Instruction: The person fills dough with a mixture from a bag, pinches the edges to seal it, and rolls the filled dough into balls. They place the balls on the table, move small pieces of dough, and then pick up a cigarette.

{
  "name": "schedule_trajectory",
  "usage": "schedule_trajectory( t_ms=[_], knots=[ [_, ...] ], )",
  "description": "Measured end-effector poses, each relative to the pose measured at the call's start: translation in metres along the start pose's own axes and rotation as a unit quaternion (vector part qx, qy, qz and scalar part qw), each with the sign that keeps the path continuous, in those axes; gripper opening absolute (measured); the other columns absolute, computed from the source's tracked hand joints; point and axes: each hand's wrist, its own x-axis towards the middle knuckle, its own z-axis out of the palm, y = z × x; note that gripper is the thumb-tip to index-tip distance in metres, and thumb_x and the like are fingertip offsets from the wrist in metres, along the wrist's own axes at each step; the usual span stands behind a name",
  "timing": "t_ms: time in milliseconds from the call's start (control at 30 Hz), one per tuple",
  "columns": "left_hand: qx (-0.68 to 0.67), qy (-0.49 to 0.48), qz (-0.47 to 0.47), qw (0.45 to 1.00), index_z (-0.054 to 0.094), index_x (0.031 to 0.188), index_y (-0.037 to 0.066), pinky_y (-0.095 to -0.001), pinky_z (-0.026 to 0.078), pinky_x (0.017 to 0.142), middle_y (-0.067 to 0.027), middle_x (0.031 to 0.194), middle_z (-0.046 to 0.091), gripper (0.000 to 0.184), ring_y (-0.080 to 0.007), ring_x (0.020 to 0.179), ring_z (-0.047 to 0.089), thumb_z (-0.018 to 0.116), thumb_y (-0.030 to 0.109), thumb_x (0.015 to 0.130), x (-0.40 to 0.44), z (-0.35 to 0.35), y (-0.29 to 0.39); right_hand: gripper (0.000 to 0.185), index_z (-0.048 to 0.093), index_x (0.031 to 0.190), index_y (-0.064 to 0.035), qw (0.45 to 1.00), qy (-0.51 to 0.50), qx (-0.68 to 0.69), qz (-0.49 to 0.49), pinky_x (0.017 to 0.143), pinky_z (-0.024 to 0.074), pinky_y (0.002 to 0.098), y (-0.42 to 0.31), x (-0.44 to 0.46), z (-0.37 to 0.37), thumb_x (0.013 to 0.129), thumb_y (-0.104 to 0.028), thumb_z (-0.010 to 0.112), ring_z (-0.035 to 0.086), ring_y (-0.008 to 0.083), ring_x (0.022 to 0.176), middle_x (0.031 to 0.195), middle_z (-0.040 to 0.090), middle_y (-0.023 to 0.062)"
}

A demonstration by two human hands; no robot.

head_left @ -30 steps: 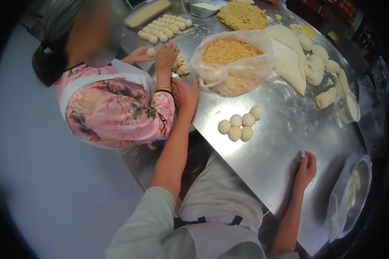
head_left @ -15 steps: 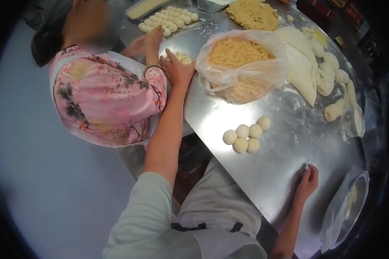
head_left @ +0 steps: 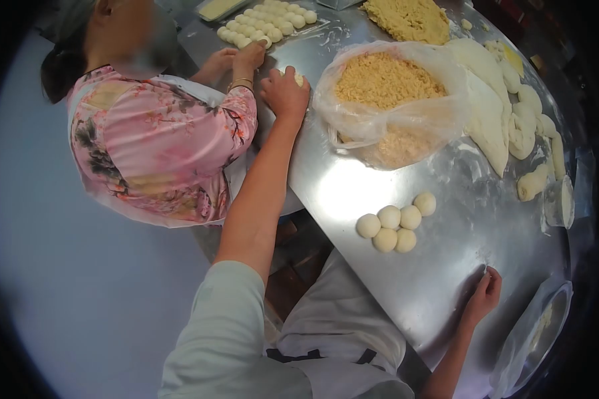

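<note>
My left hand [head_left: 286,94] reaches across to the table's left edge, fingers curled over small pale dough pieces [head_left: 298,79]; most of them are hidden under it. Low on the right, my right hand [head_left: 484,297] rests at the metal table [head_left: 339,193] with its fingers pinched together. A tiny whitish bit shows at its fingertips, too small to make out. Between the two hands lies a group of several round dough balls [head_left: 389,217], nearer to my right hand.
A person in a pink flowered top [head_left: 160,133] works at left, hands [head_left: 236,63] near rows of dough balls [head_left: 273,20]. Beyond are a plastic bag of crumbly filling [head_left: 393,80], a yellow mass [head_left: 409,20], and dough sheets [head_left: 489,120]. A plastic-lined bowl [head_left: 512,346] stands right.
My left hand has gone from open beside the dough pieces to curled over them. The other person's hands have moved toward the rows of balls. The view has shifted; my right hand stays pinched.
</note>
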Motion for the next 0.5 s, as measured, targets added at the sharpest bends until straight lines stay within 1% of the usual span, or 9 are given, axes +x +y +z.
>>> schedule_trajectory(
  t_ms=[100, 200, 300, 400, 500],
  knots=[
    [0.001, -0.025, -0.002, 1.0, 0.071, 0.11, 0.013, -0.0529, 0.051, 0.091, -0.0144, 0.117, 0.06, 0.035, -0.0398, 0.113, 0.058, 0.08, 0.034, 0.082, 0.004, 0.001, 0.003, 0.018, 0.069, 0.114, 0.0008, 1.0, -0.002, -0.008, -0.008, 0.068, 0.0388, 0.0206, 0.004, 0.002, -0.003, 0.107, -0.01, 0.058, 0.046, 0.0041, 0.076, 0.089, 0.058, -0.0037],
    [-0.006, -0.036, 0.014, 0.999, 0.07, 0.105, 0.01, -0.0513, 0.056, 0.086, -0.0165, 0.113, 0.061, 0.034, -0.0404, 0.105, 0.062, 0.083, 0.028, 0.079, 0.007, 0.0, 0.001, 0.018, 0.069, 0.114, 0.0008, 1.0, -0.004, 0.005, 0.004, 0.07, 0.0395, 0.0207, 0.001, 0.001, -0.004, 0.107, -0.01, 0.057, 0.047, 0.0043, 0.077, 0.09, 0.059, -0.0035],
    [-0.017, -0.028, 0.054, 0.998, 0.07, 0.103, 0.01, -0.0514, 0.057, 0.081, -0.0172, 0.104, 0.061, 0.028, -0.0419, 0.095, 0.066, 0.077, 0.026, 0.082, -0.003, -0.007, -0.008, 0.017, 0.07, 0.113, -0.0003, 1.0, 0.001, -0.001, 0.006, 0.071, 0.0408, 0.0214, -0.017, -0.001, -0.007, 0.105, -0.009, 0.058, 0.048, 0.0048, 0.077, 0.091, 0.06, -0.003],
    [-0.086, -0.025, 0.044, 0.995, 0.07, 0.099, 0.007, -0.0526, 0.056, 0.081, -0.019, 0.101, 0.064, 0.027, -0.0416, 0.096, 0.067, 0.076, 0.027, 0.082, -0.021, -0.022, -0.008, 0.016, 0.07, 0.113, -0.0015, 1.0, 0.005, -0.007, 0.007, 0.071, 0.042, 0.0218, -0.027, -0.002, -0.012, 0.104, -0.009, 0.059, 0.049, 0.0052, 0.076, 0.09, 0.061, -0.0027],
    [-0.156, -0.033, -0.042, 0.986, 0.07, 0.096, 0.003, -0.0541, 0.056, 0.082, -0.0231, 0.096, 0.068, 0.03, -0.0435, 0.093, 0.068, 0.075, 0.029, 0.082, -0.033, -0.042, 0.003, 0.016, 0.07, 0.113, -0.0019, 1.0, 0.001, -0.009, -0.01, 0.071, 0.0433, 0.0224, -0.027, -0.002, -0.015, 0.104, -0.009, 0.059, 0.05, 0.006, 0.076, 0.089, 0.061, -0.0024]
  ],
)
